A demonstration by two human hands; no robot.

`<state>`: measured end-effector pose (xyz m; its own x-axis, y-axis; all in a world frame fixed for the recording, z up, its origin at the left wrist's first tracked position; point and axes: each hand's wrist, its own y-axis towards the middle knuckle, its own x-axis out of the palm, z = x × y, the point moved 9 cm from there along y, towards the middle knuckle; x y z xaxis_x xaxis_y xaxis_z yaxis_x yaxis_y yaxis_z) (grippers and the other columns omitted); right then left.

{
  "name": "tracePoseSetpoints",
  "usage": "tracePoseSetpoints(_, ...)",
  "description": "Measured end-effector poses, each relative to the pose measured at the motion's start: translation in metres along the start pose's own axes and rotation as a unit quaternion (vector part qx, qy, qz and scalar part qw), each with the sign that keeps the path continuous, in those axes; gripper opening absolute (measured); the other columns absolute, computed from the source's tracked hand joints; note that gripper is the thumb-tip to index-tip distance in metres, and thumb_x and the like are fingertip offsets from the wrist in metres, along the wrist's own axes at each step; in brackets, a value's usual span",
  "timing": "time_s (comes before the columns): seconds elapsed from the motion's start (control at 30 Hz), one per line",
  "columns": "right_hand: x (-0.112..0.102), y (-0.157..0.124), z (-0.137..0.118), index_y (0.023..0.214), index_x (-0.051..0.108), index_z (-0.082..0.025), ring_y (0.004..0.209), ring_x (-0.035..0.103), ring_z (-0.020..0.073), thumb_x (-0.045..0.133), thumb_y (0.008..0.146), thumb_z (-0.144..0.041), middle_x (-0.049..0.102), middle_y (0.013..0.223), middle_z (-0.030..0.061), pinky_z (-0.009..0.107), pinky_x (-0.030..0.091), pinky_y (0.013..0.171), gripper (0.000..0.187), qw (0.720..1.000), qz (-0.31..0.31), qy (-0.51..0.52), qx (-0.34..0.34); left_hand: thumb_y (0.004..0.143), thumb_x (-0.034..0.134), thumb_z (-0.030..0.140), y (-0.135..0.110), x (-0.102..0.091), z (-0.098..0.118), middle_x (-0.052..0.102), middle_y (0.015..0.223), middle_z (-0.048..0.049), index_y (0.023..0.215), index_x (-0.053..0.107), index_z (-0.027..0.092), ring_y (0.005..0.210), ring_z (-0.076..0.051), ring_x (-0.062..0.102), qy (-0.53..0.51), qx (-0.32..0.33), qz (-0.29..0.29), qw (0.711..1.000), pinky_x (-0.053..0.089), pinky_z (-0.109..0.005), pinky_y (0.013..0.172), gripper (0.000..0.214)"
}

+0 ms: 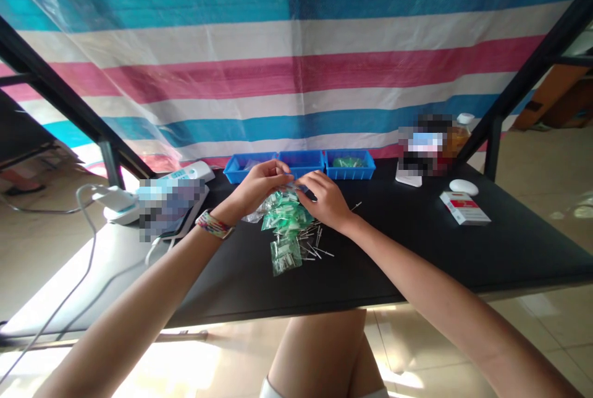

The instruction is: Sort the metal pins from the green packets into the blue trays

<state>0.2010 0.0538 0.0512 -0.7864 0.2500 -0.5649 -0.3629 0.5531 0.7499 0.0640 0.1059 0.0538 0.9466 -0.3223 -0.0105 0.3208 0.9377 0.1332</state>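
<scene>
Over the pile at the middle of the table, my left hand (264, 183) is closed with fingertips pinched on the edge of a small clear plastic bag (291, 187). My right hand (324, 199) meets it from the other side, thumb and fingers also closed on the bag. What the bag contains is hidden. Under the hands lies a heap of small green-tinted bags (285, 215) with pale pieces inside. One filled bag (286, 256) lies nearer the front edge. Loose thin metal pins resembling blind rivets (315, 246) are scattered beside it. Clear bags (254, 214) lie left of the heap.
Three blue bins (349, 174) line the back; the right one holds green bags. At left are a white device (189, 172), a phone-like item (173, 209) and a cable (88, 262). At right stand a box (464, 208), a white oval object (463, 187) and a bottle (461, 132).
</scene>
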Motion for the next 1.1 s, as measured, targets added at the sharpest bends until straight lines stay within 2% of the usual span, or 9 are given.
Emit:
tracePoseSetpoints(0.23, -0.011, 0.0, 0.021, 0.089, 0.062, -0.023, 0.091, 0.065, 0.0217, 0.057, 0.095, -0.02, 0.067, 0.091, 0.0046, 0.036, 0.052, 0.087, 0.009, 0.989, 0.06, 0.107, 0.087, 0.083, 0.08, 0.036, 0.004, 0.01, -0.012, 0.056, 0.077, 0.0017, 0.088, 0.065, 0.017, 0.066, -0.011, 0.058, -0.052, 0.019, 0.021, 0.998, 0.054, -0.024, 0.063, 0.025)
tracePoseSetpoints(0.37, -0.003, -0.005, 0.048, 0.079, 0.058, -0.023, 0.071, 0.061, 0.0178, 0.061, 0.087, -0.029, 0.063, 0.076, -0.0002, 0.031, 0.051, 0.069, 0.011, 0.932, 0.073, 0.27, 0.23, 0.092, 0.068, 0.033, -0.006, -0.003, 0.001, 0.059, 0.078, 0.0003, 0.105, 0.066, 0.018, 0.07, -0.015, 0.063, 0.104, 0.13, 0.055, 0.985, 0.058, -0.031, 0.07, 0.02)
tracePoseSetpoints(0.5, 0.018, -0.011, 0.057, 0.073, 0.058, -0.022, 0.057, 0.058, 0.0151, 0.067, 0.081, -0.034, 0.064, 0.066, -0.0012, 0.029, 0.047, 0.058, 0.017, 0.848, 0.02, 0.413, 0.332, 0.096, 0.064, 0.022, -0.034, 0.006, 0.034, 0.067, 0.124, -0.0117, 0.132, 0.067, 0.024, 0.111, -0.026, 0.066, 0.412, 0.313, 0.074, 0.853, 0.057, -0.047, 0.098, 0.036)
tracePoseSetpoints(0.57, 0.023, -0.012, 0.054, 0.073, 0.06, -0.021, 0.055, 0.057, 0.0138, 0.069, 0.078, -0.036, 0.067, 0.069, -0.0003, 0.027, 0.045, 0.055, 0.018, 0.818, -0.003, 0.456, 0.351, 0.096, 0.065, 0.018, -0.043, 0.02, 0.039, 0.061, 0.144, -0.0126, 0.135, 0.068, 0.029, 0.129, -0.031, 0.058, 0.498, 0.37, 0.032, 0.784, 0.051, -0.056, 0.109, 0.04)
tracePoseSetpoints(0.63, 0.027, -0.013, 0.049, 0.075, 0.061, -0.02, 0.054, 0.056, 0.0125, 0.069, 0.076, -0.037, 0.068, 0.071, -0.0001, 0.026, 0.043, 0.052, 0.019, 0.793, -0.024, 0.491, 0.36, 0.097, 0.066, 0.019, -0.048, 0.03, 0.039, 0.063, 0.145, -0.011, 0.13, 0.072, 0.03, 0.133, -0.032, 0.056, 0.521, 0.401, -0.009, 0.753, 0.048, -0.057, 0.112, 0.035)
tracePoseSetpoints(0.77, 0.029, -0.013, 0.042, 0.074, 0.06, -0.02, 0.051, 0.052, 0.0113, 0.065, 0.08, -0.036, 0.066, 0.071, -0.0003, 0.025, 0.039, 0.049, 0.018, 0.799, -0.062, 0.491, 0.342, 0.101, 0.063, 0.024, -0.044, 0.031, 0.035, 0.077, 0.114, -0.0078, 0.117, 0.077, 0.026, 0.111, -0.026, 0.067, 0.446, 0.369, -0.017, 0.815, 0.052, -0.046, 0.104, 0.021)
tracePoseSetpoints(0.9, -0.001, -0.007, 0.039, 0.088, 0.063, -0.021, 0.059, 0.056, 0.0127, 0.063, 0.083, -0.027, 0.068, 0.084, 0.0012, 0.027, 0.048, 0.057, 0.007, 0.921, 0.016, 0.303, 0.246, 0.096, 0.07, 0.034, -0.033, 0.012, 0.021, 0.077, 0.103, -0.007, 0.123, 0.074, 0.024, 0.097, -0.024, 0.072, 0.298, 0.236, 0.053, 0.923, 0.055, -0.038, 0.096, 0.029)
tracePoseSetpoints(0.97, -0.016, -0.003, 0.025, 0.107, 0.067, -0.022, 0.07, 0.062, 0.0146, 0.065, 0.084, -0.02, 0.07, 0.103, 0.0047, 0.03, 0.054, 0.067, 0.023, 0.971, 0.039, 0.177, 0.158, 0.09, 0.076, 0.038, -0.029, 0.008, 0.012, 0.074, 0.092, -0.0052, 0.134, 0.067, 0.023, 0.092, -0.024, 0.073, 0.201, 0.175, 0.053, 0.962, 0.057, -0.036, 0.09, 0.047)
tracePoseSetpoints(1.1, -0.018, -0.003, 0.002, 0.137, 0.062, -0.028, 0.097, 0.068, 0.0193, 0.063, 0.09, -0.014, 0.064, 0.13, 0.0084, 0.034, 0.06, 0.087, 0.049, 0.998, 0.015, 0.049, 0.043, 0.083, 0.084, 0.042, -0.024, 0.008, 0.002, 0.07, 0.081, -0.0014, 0.131, 0.062, 0.02, 0.084, -0.021, 0.073, 0.079, 0.11, 0.026, 0.99, 0.057, -0.031, 0.08, 0.057)
